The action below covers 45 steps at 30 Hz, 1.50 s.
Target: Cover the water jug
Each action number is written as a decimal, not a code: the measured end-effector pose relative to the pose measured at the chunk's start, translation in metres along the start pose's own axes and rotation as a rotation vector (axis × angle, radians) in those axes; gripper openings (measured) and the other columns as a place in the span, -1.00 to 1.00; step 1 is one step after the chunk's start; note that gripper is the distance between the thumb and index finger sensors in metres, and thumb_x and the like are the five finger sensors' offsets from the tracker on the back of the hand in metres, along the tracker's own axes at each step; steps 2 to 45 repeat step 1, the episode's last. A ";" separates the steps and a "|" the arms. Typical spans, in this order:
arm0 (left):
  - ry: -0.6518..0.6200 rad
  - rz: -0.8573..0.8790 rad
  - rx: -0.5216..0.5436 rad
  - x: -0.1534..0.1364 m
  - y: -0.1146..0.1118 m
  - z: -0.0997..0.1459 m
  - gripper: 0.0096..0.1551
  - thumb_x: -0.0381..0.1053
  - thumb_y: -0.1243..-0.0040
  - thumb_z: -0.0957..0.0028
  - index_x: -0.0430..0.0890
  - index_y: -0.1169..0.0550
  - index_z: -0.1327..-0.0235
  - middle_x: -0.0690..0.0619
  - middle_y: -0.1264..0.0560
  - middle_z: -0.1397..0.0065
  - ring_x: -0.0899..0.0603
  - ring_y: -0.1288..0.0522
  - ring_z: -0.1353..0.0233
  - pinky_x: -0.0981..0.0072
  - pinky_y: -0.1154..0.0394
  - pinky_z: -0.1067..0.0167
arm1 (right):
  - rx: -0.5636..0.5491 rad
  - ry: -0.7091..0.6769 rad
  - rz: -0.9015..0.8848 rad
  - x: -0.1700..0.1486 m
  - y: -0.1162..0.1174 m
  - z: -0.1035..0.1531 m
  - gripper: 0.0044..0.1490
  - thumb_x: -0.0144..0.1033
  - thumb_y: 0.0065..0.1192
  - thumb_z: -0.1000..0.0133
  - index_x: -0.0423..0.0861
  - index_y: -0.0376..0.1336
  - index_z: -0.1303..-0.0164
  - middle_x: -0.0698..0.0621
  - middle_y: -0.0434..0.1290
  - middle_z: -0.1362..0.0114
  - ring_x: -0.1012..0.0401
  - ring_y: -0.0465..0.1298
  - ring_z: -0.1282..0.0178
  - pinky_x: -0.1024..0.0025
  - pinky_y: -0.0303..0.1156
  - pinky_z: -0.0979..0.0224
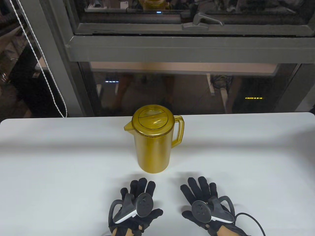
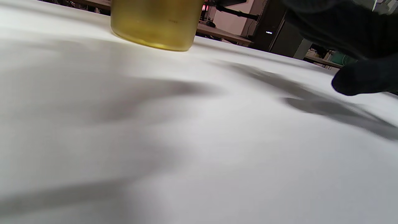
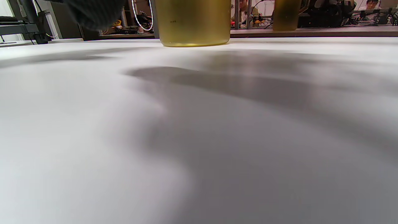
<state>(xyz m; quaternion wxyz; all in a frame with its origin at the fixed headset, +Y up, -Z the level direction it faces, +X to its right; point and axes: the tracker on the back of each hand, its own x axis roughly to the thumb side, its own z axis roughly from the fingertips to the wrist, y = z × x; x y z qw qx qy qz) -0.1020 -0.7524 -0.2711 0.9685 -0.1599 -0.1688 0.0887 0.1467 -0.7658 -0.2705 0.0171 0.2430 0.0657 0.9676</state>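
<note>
An amber see-through water jug (image 1: 152, 147) stands upright mid-table, its round lid (image 1: 153, 119) seated on top, spout to the left and handle (image 1: 179, 132) to the right. My left hand (image 1: 137, 194) lies flat on the table just in front of the jug, fingers straight, holding nothing. My right hand (image 1: 201, 194) lies flat beside it in the same way, a little to the right. Only the jug's base (image 2: 155, 28) appears in the left wrist view, with a dark gloved fingertip (image 2: 357, 81) at right. The right wrist view shows the jug's base (image 3: 192, 25) across bare table.
The white table (image 1: 49, 159) ends at its far edge (image 1: 221, 113) right behind the jug, against a dark window frame (image 1: 172, 46). A white cord (image 1: 46, 76) hangs at the left. A black cable (image 1: 256, 221) trails from my right wrist.
</note>
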 end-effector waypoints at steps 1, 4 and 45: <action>0.001 0.004 0.004 -0.001 0.000 0.000 0.15 0.49 0.17 0.07 0.13 0.47 -0.41 -0.13 0.53 -0.62 -0.37 0.46 -0.61 -0.54 0.33 -0.42 | 0.002 0.001 0.000 0.000 0.000 0.000 0.25 0.32 0.07 -0.07 0.10 -0.57 -0.53 -0.16 -0.47 -0.72 -0.37 -0.36 -0.68 -0.52 -0.30 -0.53; 0.001 0.004 0.004 -0.001 0.000 0.000 0.15 0.49 0.17 0.07 0.13 0.47 -0.41 -0.13 0.53 -0.62 -0.37 0.46 -0.61 -0.54 0.33 -0.42 | 0.002 0.001 0.000 0.000 0.000 0.000 0.25 0.32 0.07 -0.07 0.10 -0.57 -0.53 -0.16 -0.47 -0.72 -0.37 -0.36 -0.68 -0.52 -0.30 -0.53; 0.001 0.004 0.004 -0.001 0.000 0.000 0.15 0.49 0.17 0.07 0.13 0.47 -0.41 -0.13 0.53 -0.62 -0.37 0.46 -0.61 -0.54 0.33 -0.42 | 0.002 0.001 0.000 0.000 0.000 0.000 0.25 0.32 0.07 -0.07 0.10 -0.57 -0.53 -0.16 -0.47 -0.72 -0.37 -0.36 -0.68 -0.52 -0.30 -0.53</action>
